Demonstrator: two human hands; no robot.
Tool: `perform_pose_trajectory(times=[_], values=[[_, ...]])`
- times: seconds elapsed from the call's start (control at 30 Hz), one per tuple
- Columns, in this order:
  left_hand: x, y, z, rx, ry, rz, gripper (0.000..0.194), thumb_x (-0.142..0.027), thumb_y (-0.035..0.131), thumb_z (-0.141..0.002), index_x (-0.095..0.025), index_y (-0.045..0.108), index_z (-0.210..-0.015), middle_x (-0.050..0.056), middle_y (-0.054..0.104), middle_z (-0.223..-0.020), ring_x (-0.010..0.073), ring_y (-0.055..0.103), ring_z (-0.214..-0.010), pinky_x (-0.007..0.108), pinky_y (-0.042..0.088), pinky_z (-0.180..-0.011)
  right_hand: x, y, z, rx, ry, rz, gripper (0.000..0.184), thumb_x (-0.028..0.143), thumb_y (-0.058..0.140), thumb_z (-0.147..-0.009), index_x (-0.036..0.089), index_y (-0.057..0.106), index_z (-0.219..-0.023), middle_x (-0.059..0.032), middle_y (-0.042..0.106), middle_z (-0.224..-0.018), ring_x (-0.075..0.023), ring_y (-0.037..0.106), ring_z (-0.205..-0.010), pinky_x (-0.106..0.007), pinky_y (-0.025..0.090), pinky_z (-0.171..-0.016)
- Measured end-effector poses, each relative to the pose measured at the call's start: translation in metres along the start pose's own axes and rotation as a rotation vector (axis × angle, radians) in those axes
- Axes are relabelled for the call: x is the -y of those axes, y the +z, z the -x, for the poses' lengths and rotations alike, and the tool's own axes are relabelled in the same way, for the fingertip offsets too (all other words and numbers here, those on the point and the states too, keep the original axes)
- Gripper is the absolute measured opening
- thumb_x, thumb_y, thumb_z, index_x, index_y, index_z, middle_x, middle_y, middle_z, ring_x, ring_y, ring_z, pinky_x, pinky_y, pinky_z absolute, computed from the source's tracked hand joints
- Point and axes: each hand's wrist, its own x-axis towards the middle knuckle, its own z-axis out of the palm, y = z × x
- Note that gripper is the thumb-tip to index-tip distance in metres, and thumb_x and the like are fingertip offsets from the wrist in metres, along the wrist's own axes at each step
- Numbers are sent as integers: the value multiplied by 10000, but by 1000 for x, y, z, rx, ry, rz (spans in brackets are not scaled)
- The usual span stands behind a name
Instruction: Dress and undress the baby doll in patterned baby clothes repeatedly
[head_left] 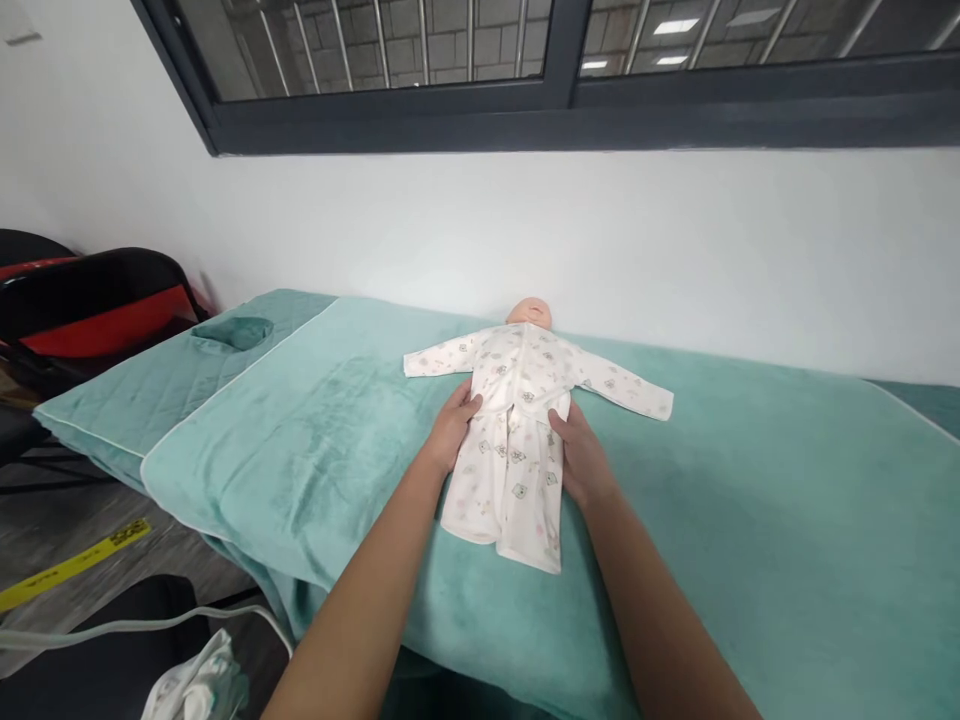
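A baby doll (pixel 529 312) lies on its back on a teal towel (pixel 337 430), dressed in a white printed romper (pixel 517 400) with both sleeves spread out. My left hand (pixel 453 425) rests against the romper's left side at the waist. My right hand (pixel 576 450) presses on the opposite side of the waist. Both hands lie with fingers curved along the doll's body, holding it between them.
The towel covers a teal massage bed (pixel 150 385) with a face hole (pixel 232 332), set against a white wall under a dark-framed window. Black and red chairs (pixel 90 300) stand at left. White cloth (pixel 199 685) and a cable lie on the floor near yellow tape (pixel 71 565).
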Motion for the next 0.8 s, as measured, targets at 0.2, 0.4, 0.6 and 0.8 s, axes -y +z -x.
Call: perform_pose_trajectory(times=[0.2, 0.4, 0.6, 0.8], values=[[4, -5, 0, -106, 52, -138, 504, -295, 625, -843, -179, 573, -1331, 105, 613, -1361, 266, 573, -1250, 425, 404, -1111, -3, 2, 2, -179, -94, 440, 566, 402, 490, -900, 280, 455, -1451, -46, 491, -1487, -289, 489, -1341, -479, 426, -1094], [17, -6, 8, -204, 225, -353, 470, -139, 545, -815, -177, 624, -1277, 83, 582, -1405, 221, 513, -1319, 380, 351, -1154, -3, 6, 21, -219, -237, 1089, 628, 176, 345, -889, 137, 344, -1516, -143, 436, -1513, -294, 392, -1402, -480, 353, -1129], [18, -14, 99, -234, 287, -568, 351, -194, 493, -876, -184, 690, -1165, 92, 685, -1240, 215, 618, -1163, 402, 422, -1092, -8, -12, 67, -55, -426, 1489, 473, 149, 354, -892, 100, 539, -1325, -173, 605, -1328, -295, 535, -1256, -474, 407, -1056], [71, -66, 316, -203, 363, -1023, 275, -247, 451, -919, -260, 725, -902, 63, 730, -1003, 195, 678, -971, 314, 561, -871, -28, -44, 142, -62, -653, 1579, 444, 336, 360, -969, 138, 561, -1311, -141, 613, -1340, -307, 521, -1287, -488, 391, -1077]])
